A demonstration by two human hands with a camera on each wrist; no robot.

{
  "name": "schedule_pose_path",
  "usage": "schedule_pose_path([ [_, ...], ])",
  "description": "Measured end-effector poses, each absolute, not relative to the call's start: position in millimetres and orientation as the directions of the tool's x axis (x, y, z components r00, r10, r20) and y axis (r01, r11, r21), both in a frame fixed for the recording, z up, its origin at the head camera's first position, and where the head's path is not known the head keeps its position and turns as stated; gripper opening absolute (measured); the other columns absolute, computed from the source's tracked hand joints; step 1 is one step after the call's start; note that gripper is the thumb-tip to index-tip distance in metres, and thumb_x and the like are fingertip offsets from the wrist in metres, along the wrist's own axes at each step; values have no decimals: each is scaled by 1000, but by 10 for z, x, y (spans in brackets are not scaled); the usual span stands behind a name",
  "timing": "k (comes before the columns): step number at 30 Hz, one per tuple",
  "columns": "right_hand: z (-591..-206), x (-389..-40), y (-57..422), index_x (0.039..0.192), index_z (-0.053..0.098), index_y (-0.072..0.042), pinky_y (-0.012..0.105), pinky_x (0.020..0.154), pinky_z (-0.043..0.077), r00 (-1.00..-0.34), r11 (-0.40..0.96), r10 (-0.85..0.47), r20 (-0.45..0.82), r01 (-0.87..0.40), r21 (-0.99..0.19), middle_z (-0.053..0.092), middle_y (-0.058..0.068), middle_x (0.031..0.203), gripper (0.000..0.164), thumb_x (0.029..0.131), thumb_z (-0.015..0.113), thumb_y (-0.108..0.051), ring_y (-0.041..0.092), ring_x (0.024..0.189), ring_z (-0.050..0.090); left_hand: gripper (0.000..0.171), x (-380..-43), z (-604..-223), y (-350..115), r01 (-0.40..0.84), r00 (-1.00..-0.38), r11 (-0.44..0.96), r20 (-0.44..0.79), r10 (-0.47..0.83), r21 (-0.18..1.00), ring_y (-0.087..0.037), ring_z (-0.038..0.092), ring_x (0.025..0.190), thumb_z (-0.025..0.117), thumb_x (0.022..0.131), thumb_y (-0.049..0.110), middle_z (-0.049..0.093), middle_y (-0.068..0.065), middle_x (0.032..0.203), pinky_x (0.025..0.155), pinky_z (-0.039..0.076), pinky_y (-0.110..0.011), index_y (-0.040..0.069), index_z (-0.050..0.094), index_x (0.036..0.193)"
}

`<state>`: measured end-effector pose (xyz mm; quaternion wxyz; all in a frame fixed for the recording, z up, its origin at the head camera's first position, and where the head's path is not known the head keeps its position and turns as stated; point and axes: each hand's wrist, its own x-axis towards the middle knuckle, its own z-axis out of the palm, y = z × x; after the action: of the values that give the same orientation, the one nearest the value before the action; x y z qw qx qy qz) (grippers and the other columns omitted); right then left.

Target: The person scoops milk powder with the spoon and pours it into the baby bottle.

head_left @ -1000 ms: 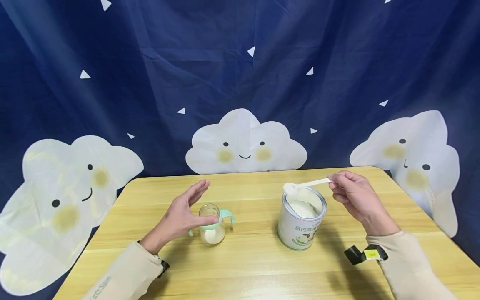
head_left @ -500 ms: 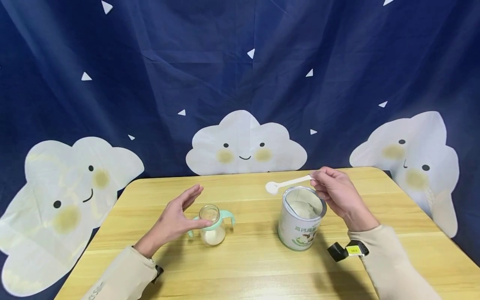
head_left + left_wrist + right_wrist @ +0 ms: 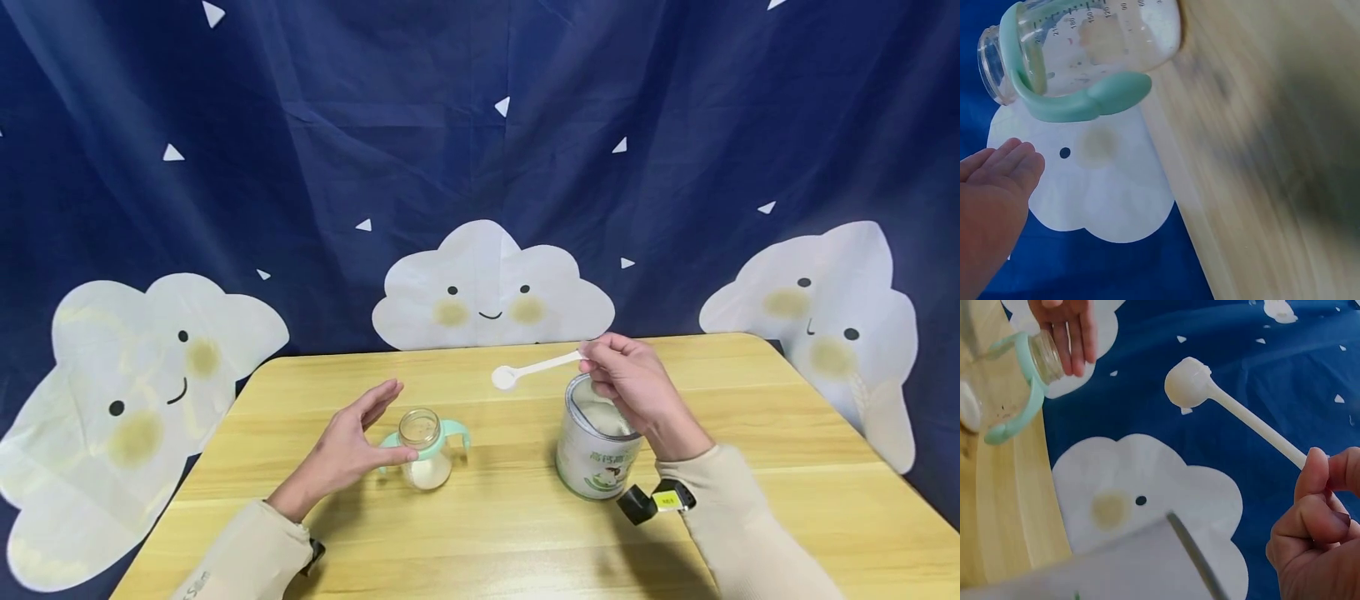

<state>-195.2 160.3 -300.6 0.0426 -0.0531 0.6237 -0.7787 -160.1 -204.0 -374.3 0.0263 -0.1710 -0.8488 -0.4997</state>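
A long-handled white scoop [image 3: 505, 377] is pinched at its handle end by my right hand [image 3: 632, 385], above the rim of the milk powder can [image 3: 596, 462]. Its bowl, filled with white powder, hangs level between can and bottle; the right wrist view shows the scoop [image 3: 1188, 383] from the side. The baby bottle [image 3: 427, 471] stands upright without a lid, with mint-green handles and white powder inside. My left hand [image 3: 348, 446] is spread at the bottle's left, fingers straight and holding nothing. Its thumb is close to the green collar; I cannot tell whether they touch.
Both the bottle and the can stand on a wooden table [image 3: 487, 533]. Behind its far edge hangs a dark blue curtain [image 3: 480, 150] with cloud shapes. The can's mouth is uncovered, partly hidden by my right hand.
My right hand has carried the filled scoop leftward from over the can toward the bottle. The left hand has drawn slightly left, its thumb no longer across the bottle's front.
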Motion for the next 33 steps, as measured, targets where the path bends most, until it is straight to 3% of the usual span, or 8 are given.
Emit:
schedule_pose_path([
  [7,-3024,-1938,1423,70,60,-12,14,46,25,-987,-212,-150,51,-18,-977,60,-2,65,30,94,52,4,3,54,39,93,-1617,-3829,-2056,314,-940,434,212,267,844,-34,41,140,90,74,18,46,-18,150,112,33,-46,-5,38,148],
  [33,-3140,-1874,905,73,64,-6,17,46,24,-991,-159,-130,15,6,-987,63,1,65,22,91,58,4,6,52,38,89,-1659,-4063,-2029,274,-945,381,174,277,883,-38,42,138,91,72,15,47,-23,147,114,31,-47,-7,43,144],
])
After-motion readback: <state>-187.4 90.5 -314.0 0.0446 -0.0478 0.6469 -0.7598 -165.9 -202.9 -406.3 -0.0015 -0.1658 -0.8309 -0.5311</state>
